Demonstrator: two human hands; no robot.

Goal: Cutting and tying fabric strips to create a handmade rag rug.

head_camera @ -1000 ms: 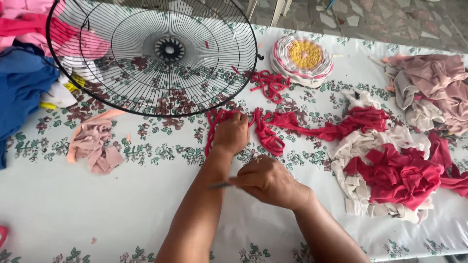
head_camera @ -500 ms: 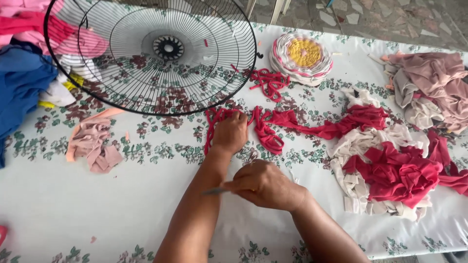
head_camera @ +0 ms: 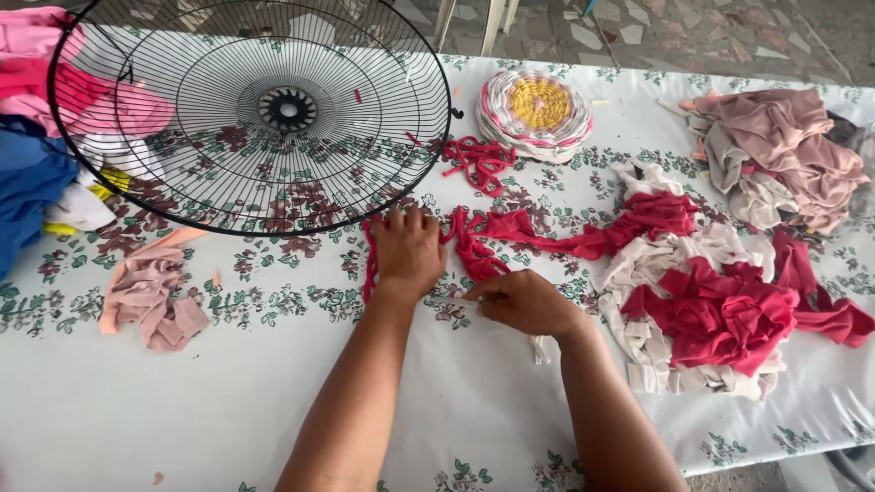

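The left hand [head_camera: 408,251] is laid flat on the floral tablecloth [head_camera: 273,392], fingers spread and pressed down over a red fabric strip [head_camera: 369,269], which is pinned just below the rim of the black wire fan guard [head_camera: 251,114]. The right hand [head_camera: 524,302] is curled just beside it, fingers pinched together around what looks like a thin pale strip or tool; which one cannot be told. A knotted length of red strip [head_camera: 474,251] is seen running between the two hands and on rightward into a longer red band [head_camera: 629,228].

As for progress: one round woven mat [head_camera: 538,109], yellow at the centre with pink and white rings, is lying complete at the far edge of the table. A small tangle of red loops [head_camera: 478,164] is set near it. The fan guard is judged barely begun, with only a few red scraps caught in its wires. Plenty of material is left unused: a heap of red and white fabric [head_camera: 720,314] at the right, a pile of dusty pink cloth [head_camera: 784,146] beyond it, pink scraps [head_camera: 150,296] at the left, and blue cloth [head_camera: 32,187] at the far left.
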